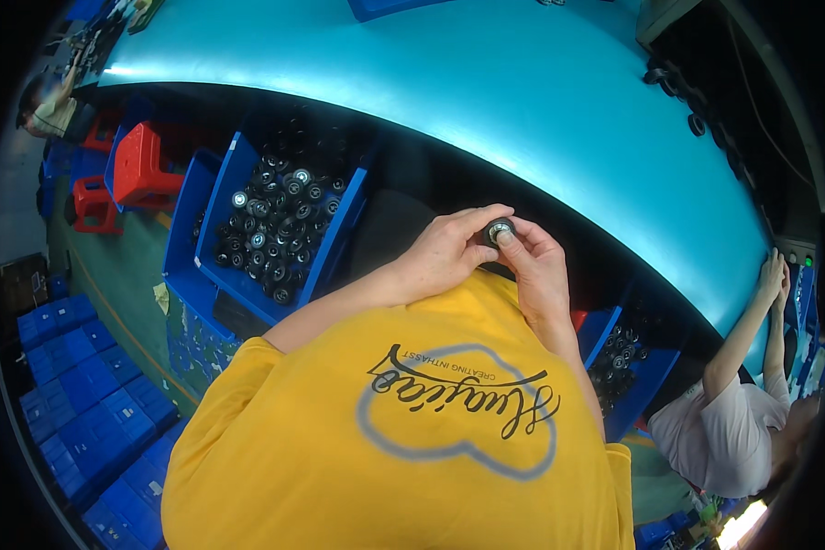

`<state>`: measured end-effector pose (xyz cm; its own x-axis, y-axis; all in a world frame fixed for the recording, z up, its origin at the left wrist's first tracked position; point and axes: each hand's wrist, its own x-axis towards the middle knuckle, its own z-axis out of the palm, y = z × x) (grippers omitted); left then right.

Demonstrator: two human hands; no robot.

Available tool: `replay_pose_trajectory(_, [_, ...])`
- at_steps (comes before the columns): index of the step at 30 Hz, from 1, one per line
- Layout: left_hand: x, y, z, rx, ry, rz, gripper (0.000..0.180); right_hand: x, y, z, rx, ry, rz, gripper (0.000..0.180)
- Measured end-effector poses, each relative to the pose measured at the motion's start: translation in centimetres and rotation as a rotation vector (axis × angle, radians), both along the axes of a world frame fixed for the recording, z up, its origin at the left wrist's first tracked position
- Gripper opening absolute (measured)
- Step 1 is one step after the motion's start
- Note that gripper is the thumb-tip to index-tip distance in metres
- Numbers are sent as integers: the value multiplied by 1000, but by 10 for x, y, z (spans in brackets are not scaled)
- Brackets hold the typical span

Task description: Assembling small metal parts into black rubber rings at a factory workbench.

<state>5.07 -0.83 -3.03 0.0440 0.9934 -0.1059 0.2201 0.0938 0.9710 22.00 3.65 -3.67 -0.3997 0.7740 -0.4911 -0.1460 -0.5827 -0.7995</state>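
Your yellow shirt (403, 431), with a dark script and a grey-blue outline printed on it, fills the lower middle of the view, nearest the camera. Both your forearms rise from it and meet just below the edge of the teal table (486, 82). Your left hand (445, 255) and right hand (533, 268) are closed together on one small black wheel with a silver bearing centre (499, 231); fingertips of both hands pinch its rim, and it sits in the air between them, near the table edge, not resting on anything.

To your left, under the table edge, a blue bin (218, 275) holds a heap of like black wheels (280, 220). To your right, lower down, a second blue bin (646, 385) holds more of them. A red stool (142, 170) stands further left, and stacked blue crates (82, 403) cover the floor at lower left. A person in a white shirt (715, 440) sits at far right, hands raised to the table.
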Motion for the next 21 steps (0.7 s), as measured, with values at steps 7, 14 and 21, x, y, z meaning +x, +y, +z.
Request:
replay_pose_trajectory(7, [5, 1, -10, 142, 110, 60, 51, -3, 1, -20, -6, -27, -85, 17])
replay_pose_trajectory(14, [9, 1, -16, 286, 407, 64, 38, -5, 2, -34, -144, 33, -102, 19])
replay_pose_trajectory(21, [7, 9, -5, 12, 52, 153, 38, -8, 7, -33, -147, 170, -57, 20])
